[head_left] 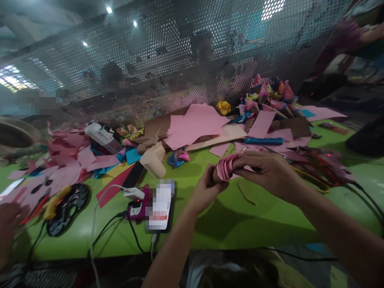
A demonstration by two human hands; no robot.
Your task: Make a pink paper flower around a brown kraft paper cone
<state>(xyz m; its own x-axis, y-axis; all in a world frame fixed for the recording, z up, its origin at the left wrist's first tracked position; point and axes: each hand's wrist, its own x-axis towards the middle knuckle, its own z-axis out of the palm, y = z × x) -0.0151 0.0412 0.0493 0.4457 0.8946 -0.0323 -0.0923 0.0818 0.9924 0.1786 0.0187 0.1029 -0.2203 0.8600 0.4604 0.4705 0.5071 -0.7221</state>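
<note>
Both of my hands meet over the green table (240, 224) around a pleated pink paper piece (225, 165). My left hand (207, 189) is closed on its lower left end from below. My right hand (267, 171) curls over the top and right side, fingers pinching the folds. Behind the hands lie loose pink paper sheets (195, 124) and a blue-handled tool (264, 141).
A phone (159, 206) on a charging cable lies left of my hands, beside a beige paper roll (153, 162) and a white glue gun (100, 136). Finished paper cones (270, 96) pile at the back right. Black cables (363, 196) run at right. Another person's hand (7, 228) shows at far left.
</note>
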